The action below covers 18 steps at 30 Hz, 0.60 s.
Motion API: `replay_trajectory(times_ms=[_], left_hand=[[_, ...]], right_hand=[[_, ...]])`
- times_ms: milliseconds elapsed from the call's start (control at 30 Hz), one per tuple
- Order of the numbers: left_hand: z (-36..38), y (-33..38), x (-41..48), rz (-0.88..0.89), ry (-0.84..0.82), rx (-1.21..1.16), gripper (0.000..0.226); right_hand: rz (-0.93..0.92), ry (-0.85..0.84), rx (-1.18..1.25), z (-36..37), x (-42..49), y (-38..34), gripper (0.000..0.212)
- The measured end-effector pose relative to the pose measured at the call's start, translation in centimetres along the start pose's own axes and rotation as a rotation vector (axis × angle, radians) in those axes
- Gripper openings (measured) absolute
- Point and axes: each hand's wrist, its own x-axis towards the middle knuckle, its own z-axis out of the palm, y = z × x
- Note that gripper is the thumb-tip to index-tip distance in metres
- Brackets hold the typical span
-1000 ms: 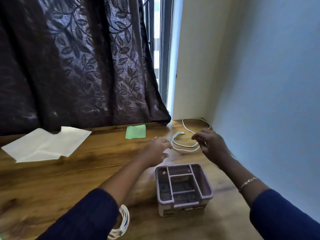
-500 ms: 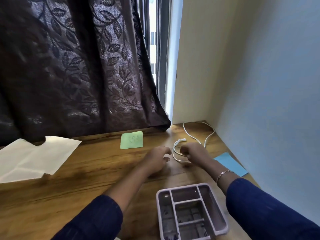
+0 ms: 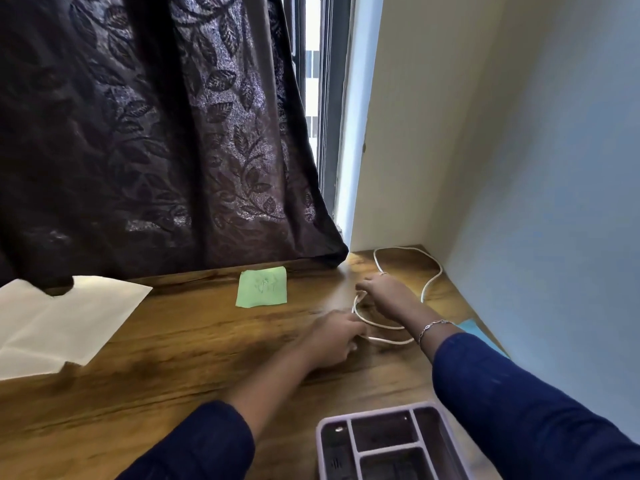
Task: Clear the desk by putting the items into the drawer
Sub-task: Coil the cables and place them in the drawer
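Observation:
A white cable [image 3: 433,278] lies looped in the far right corner of the wooden desk [image 3: 194,341]. My right hand [image 3: 384,294] is on the cable's near end, fingers curled over it and hiding the plug. Just in front, my left hand [image 3: 332,336] has its fingers curled at the cable's nearer loop, which comes out by its fingertips. A green sticky note [image 3: 262,286] lies flat near the curtain's hem. White paper sheets [image 3: 59,323] lie at the left. A blue paper [image 3: 474,332] peeks out behind my right forearm. No drawer is in view.
A lilac compartment organizer [image 3: 320,441] stands at the desk's near edge, partly cut off by the frame. A dark leaf-patterned curtain [image 3: 156,133] hangs along the back, overlapping the white paper's corner. A wall [image 3: 554,202] bounds the desk on the right.
Both hands have moved forward onto the cable; the right hand went left over its plug end and the left hand reached the loop. The view tilted up, so the organizer dropped lower in frame.

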Motion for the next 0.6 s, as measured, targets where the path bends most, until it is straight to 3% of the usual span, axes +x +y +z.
replay_trajectory(times_ms=[133,467,533,600], left_hand=[[-0.1,-0.1,-0.1,0.004,-0.006,0.006,0.033],[-1.3,-0.1,-1.9,-0.118,-0.009,0.090,0.023],[-1.9,-0.1,-2.1,-0.170,0.062,0.063,0.028],[-2.9,0.3,-1.9,-0.230,0.194,-0.105,0.041]], right_hand=[[0.056,0.036,-0.026,0.5,-0.1,0.2,0.022],[0.088,0.215,0.106,-7.3,-0.8,2.6,0.022],[0.105,0.205,0.210,-10.3,-1.1,2.6,0.019],[0.111,0.173,0.471,-13.1,-2.0,1.9,0.015]])
